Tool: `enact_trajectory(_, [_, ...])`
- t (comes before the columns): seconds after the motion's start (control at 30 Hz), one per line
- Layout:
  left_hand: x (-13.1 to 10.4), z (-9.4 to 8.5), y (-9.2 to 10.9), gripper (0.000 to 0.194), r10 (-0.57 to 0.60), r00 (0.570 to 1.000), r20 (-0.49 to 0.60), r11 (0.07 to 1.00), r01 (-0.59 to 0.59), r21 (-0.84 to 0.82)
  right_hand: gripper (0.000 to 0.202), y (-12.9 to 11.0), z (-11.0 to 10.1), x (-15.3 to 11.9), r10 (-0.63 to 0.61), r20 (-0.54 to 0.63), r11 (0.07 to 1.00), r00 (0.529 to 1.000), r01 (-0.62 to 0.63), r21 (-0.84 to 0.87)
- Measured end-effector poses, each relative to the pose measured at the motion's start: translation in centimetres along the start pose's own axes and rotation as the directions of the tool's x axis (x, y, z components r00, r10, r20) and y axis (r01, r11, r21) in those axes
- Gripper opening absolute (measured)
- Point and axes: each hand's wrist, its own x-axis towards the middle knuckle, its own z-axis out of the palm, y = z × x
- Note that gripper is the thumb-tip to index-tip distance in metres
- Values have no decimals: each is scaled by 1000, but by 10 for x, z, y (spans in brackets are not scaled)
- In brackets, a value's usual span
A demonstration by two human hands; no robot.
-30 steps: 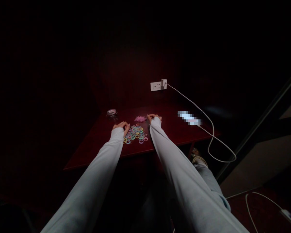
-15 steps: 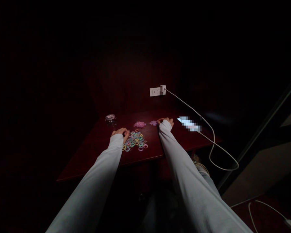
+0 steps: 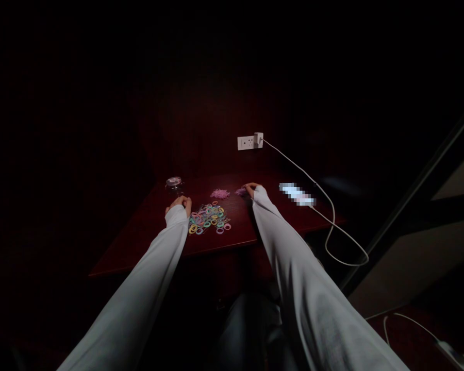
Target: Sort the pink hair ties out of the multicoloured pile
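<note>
A loose pile of colourful rings (image 3: 211, 219) lies near the front edge of the dark red table. My left hand (image 3: 181, 204) rests at the pile's upper left side with its fingers curled; whether it holds something is too small to tell. Behind the rings is a small heap of pink bands (image 3: 220, 194). To its right sits a smaller purple heap (image 3: 240, 191), and my right hand (image 3: 251, 189) reaches over it, fingertips at its right side. Those fingers are bent, and anything between them cannot be made out.
A clear lidded jar (image 3: 174, 184) stands at the back left of the table (image 3: 127, 250). At the right lies a phone (image 3: 297, 194), its white cable (image 3: 299, 167) looping up to a charger in the wall socket (image 3: 245, 142) and hanging past the table edge.
The whole view has shifted slightly. My left hand has moved a little away from the rings, up and left. My right hand has turned and reaches further over the purple heap.
</note>
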Motion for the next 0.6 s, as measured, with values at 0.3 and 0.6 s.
enact_trajectory(0.3, [-1, -1, 2, 31, -11, 999, 48, 998, 8, 68, 8, -73, 24, -12, -204, 561, 978, 802, 195, 77])
enact_trajectory(0.6, [-4, 1, 6, 34, 69, 992, 108, 985, -85, 148, 12, -94, 26, -21, -182, 747, 954, 639, 298, -23])
